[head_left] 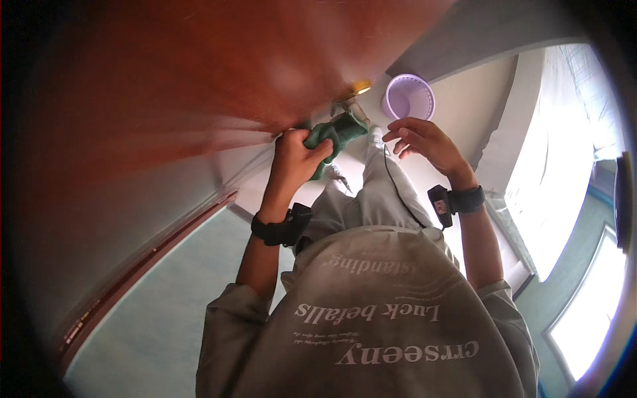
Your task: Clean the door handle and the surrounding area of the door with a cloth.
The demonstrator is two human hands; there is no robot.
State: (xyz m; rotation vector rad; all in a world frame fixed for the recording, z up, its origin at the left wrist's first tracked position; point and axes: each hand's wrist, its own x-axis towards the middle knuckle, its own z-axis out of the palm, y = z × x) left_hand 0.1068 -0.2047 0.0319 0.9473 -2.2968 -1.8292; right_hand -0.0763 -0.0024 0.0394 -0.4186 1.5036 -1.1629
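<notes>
My left hand (297,158) is closed round a bunched green cloth (338,134). It is beside the edge of a reddish-brown wooden door (219,73). A shiny yellow metal fitting (361,87) juts from the door's edge, just beyond the cloth, with a paler piece of hardware (350,106) below it, partly hidden by the cloth. To the right, my right hand (424,140) hovers with its fingers loosely bent and apart, nothing in them. A gap separates it from the cloth. Both wrists wear black straps with small box-shaped devices.
A lilac plastic bucket (409,97) stands on the pale floor beyond my right hand. At the right, a bright white sheet or curtain (554,159) hangs near a window (590,305). A dark red frame edge (152,262) runs along the left beside a bluish wall.
</notes>
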